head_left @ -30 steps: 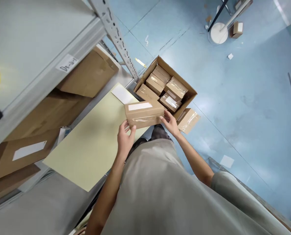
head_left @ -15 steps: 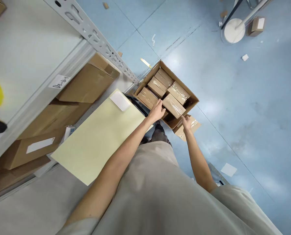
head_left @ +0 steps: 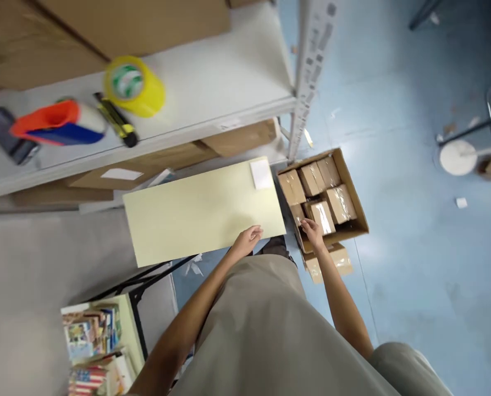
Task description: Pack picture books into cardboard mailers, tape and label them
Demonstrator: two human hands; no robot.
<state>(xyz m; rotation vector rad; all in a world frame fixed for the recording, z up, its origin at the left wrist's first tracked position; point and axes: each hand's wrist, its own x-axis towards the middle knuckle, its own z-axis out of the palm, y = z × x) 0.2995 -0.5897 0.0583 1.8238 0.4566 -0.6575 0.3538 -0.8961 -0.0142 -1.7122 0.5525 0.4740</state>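
Your right hand [head_left: 312, 229] is down at the near left corner of the open carton [head_left: 358, 212] on the floor, fingers curled at a small taped box [head_left: 298, 213] there; whether they have closed on it is not clear from this angle. Your left hand [head_left: 248, 240] rests loosely open at the near edge of the pale yellow table [head_left: 196, 214], holding nothing.

The carton sits just right of the table, packed with small brown boxes wrapped in clear tape, one with a white label [head_left: 323, 215] just right of your right hand. A loose taped box [head_left: 336, 259] lies on the blue floor [head_left: 410, 258] against the carton's near side, beside your forearm. A white slip [head_left: 260, 174] lies at the table's far right corner.

Beyond the table, the shelf post [head_left: 311, 71] stands close to the carton's far left corner. On the shelf [head_left: 212, 88]: a yellow tape roll [head_left: 134, 86], a yellow-and-black knife [head_left: 115, 119] touching it, an orange-and-blue tape gun [head_left: 58, 122] further left. Flat cardboard [head_left: 237, 138] is stacked under the shelf. Near left, a low rack of printed packs [head_left: 92, 341]. Far right, a white round base [head_left: 457, 157].
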